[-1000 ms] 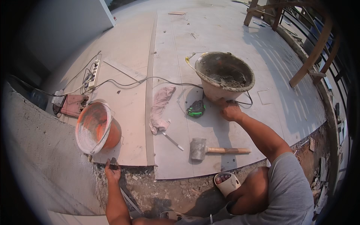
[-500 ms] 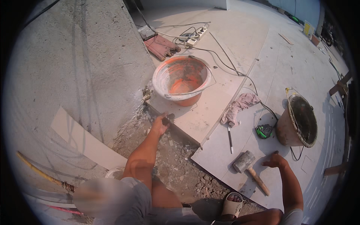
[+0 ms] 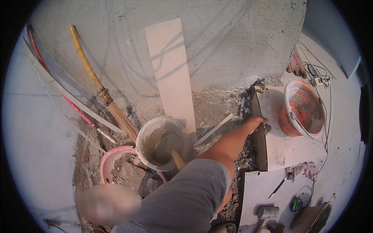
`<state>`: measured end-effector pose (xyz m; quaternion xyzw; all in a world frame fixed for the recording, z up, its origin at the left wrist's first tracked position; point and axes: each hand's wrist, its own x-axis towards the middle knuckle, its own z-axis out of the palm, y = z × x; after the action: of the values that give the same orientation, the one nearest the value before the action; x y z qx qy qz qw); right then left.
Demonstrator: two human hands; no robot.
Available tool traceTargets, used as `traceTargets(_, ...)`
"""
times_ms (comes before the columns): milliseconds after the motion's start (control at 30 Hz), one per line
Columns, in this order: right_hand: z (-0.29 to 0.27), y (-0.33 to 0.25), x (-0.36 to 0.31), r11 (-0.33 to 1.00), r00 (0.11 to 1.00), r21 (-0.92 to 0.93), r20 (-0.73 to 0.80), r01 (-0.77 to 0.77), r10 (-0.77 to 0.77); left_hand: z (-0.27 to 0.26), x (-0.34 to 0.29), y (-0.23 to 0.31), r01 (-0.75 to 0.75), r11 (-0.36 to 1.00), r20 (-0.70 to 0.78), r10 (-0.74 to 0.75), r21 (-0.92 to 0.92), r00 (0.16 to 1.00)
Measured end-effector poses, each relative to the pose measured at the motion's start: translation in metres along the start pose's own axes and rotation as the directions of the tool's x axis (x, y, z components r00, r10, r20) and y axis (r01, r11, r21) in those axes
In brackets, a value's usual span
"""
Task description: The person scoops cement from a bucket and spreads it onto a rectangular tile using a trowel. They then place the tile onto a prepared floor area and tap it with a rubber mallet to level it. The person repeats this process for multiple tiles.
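My left hand point(image 3: 255, 124) reaches across to the edge of a raised pale tile point(image 3: 278, 151), its fingers closed over that edge. Whether a small thing is also in those fingers is hidden. Just beyond it on the same tile stands an orange bucket point(image 3: 290, 123) with a greyish crust on its inside. Only the top of my right hand point(image 3: 275, 228) shows at the lower edge, so its fingers cannot be read. It lies beside a mallet point(image 3: 268, 212) with a grey head and wooden handle, on the lower pale tile point(image 3: 250, 194).
A bucket of wet mortar point(image 3: 144, 134) with a wooden handle in it stands left of my arm. A tile strip point(image 3: 171, 66) leans on the wall. A broom point(image 3: 87, 60), a rag point(image 3: 303, 170), a marker point(image 3: 278, 187), a green tape measure point(image 3: 296, 204) and another bucket point(image 3: 309, 218) lie around.
My view has swung left, bringing the mortar bucket, broom and whole tile strip into sight. My left hand remains at the tile's edge. My right hand has mostly left the picture.
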<state>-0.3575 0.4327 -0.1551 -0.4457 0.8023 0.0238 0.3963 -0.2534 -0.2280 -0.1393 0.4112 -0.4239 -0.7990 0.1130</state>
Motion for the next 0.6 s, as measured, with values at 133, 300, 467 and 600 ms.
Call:
traceTargets(133,-0.003,-0.013,0.004,0.971,0.994,-0.212,-0.014,-0.113,0.112,0.000,-0.002,0.001,0.000,1.000,-0.015,0.000,0.012,1.000)
traceTargets(300,-0.028,-0.053,-0.007,0.998,0.999,-0.051,-0.015,-0.042,0.041,0.003,0.002,-0.002,-0.057,0.998,-0.049,0.056,-0.015,0.997)
traceTargets(467,-0.025,-0.043,-0.008,1.000,0.997,-0.021,-0.071,-0.002,0.001,0.003,-0.007,0.004,-0.045,0.999,-0.064,0.045,0.002,0.997)
traceTargets(600,-0.025,-0.026,0.006,0.986,0.990,-0.125,0.072,-0.109,0.118,0.003,-0.010,0.006,-0.066,0.998,-0.014,0.066,0.005,0.998)
